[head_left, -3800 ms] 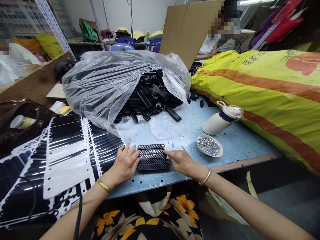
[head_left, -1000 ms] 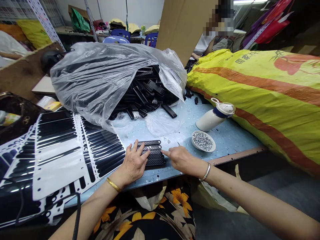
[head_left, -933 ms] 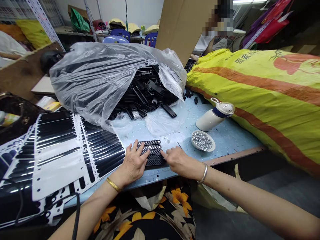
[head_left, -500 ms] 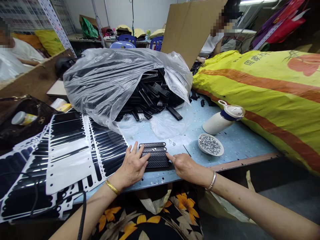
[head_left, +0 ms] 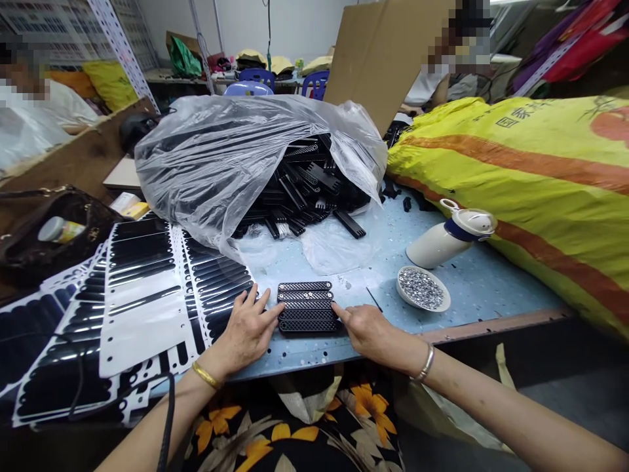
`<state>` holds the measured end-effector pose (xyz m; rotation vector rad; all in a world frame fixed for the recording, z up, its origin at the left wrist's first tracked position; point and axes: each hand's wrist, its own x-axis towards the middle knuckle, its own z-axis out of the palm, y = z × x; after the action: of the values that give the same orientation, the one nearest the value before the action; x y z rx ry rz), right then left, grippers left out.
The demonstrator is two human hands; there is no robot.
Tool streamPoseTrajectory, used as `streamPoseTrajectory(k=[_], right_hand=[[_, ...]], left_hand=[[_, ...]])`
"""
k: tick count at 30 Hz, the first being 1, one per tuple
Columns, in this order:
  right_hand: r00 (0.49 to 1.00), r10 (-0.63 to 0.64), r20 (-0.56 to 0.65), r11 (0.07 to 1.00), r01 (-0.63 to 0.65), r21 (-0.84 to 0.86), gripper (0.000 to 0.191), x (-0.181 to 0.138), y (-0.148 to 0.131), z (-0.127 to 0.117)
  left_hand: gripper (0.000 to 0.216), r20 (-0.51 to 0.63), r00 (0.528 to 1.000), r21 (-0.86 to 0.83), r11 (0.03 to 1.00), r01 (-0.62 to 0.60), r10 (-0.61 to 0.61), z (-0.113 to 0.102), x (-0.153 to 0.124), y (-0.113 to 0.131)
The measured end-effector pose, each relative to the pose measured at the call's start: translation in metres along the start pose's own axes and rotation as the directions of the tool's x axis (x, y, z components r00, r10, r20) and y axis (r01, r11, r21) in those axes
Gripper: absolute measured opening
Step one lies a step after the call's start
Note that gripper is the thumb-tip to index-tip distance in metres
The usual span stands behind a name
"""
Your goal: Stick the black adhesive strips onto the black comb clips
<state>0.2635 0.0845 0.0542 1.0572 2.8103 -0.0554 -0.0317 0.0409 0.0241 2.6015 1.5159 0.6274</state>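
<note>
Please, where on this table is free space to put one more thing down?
The widest bare patch of the blue table lies right of the bowl of silver bits, bordered by the yellow sack and the front edge. A smaller one lies between the black strips and the plastic bag. The left is crowded with sheets.

**Crowded workroom behind a pale blue tabletop**

A speckled pale blue tabletop (head_left: 472, 288) with a reddish wooden edge fills the foreground. Beyond it is a plain white wall (head_left: 304, 26), with slotted grey metal shelf posts (head_left: 122, 49) at left. Two blue plastic chairs (head_left: 255, 77) stand by a cluttered table at the back (head_left: 162, 77). A tall cardboard sheet (head_left: 383, 59) stands upright at the tabletop's far side. The floor (head_left: 580, 400) at lower right is grey.
</note>
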Motion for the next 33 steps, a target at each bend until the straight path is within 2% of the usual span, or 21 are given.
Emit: streamPoseTrajectory(k=[6, 11, 13, 16, 19, 23, 26, 33], right_hand=[[1.0, 0.004, 0.024, 1.0, -0.004, 0.012, 0.055, 0.002, -0.001, -0.001], [0.998, 0.06, -0.017, 0.995, -0.058, 0.085, 0.036, 0.006, -0.003, -0.009], [0.99, 0.127, -0.055, 0.984, -0.118, 0.137, 0.027, 0.013, -0.003, -0.013], [0.971, 0.217, -0.097, 0.963, -0.197, 0.181, 0.025, 0.03, -0.006, -0.018], [0.968, 0.23, -0.1, 0.96, -0.209, 0.188, 0.021, 0.049, -0.009, -0.021], [0.975, 0.207, -0.082, 0.963, -0.188, 0.193, 0.022, 0.066, -0.013, -0.021], [0.978, 0.195, -0.07, 0.963, -0.177, 0.201, 0.022, 0.071, -0.015, -0.017], [0.955, 0.262, -0.142, 0.939, -0.219, 0.266, 0.022, 0.059, -0.005, -0.008]], left_hand=[[0.034, 0.037, 0.999, -0.031, 0.999, -0.023, 0.024, -0.002, 0.009, 0.006], [0.034, 0.051, 0.998, -0.015, 1.0, -0.027, 0.028, -0.007, 0.009, 0.005], [0.032, 0.026, 0.999, -0.007, 1.0, -0.026, 0.026, -0.006, 0.01, 0.004], [0.029, -0.06, 0.998, 0.0, 1.0, -0.017, 0.017, -0.001, 0.02, 0.008], [0.025, -0.121, 0.993, 0.014, 1.0, -0.001, 0.002, 0.005, 0.04, 0.017], [0.022, -0.043, 0.999, 0.01, 0.999, 0.032, -0.032, 0.014, 0.065, 0.027], [0.019, 0.03, 0.999, -0.015, 0.999, 0.043, -0.042, 0.02, 0.075, 0.03], [0.015, 0.038, 0.999, -0.077, 0.996, 0.036, -0.034, 0.027, 0.077, 0.027]])
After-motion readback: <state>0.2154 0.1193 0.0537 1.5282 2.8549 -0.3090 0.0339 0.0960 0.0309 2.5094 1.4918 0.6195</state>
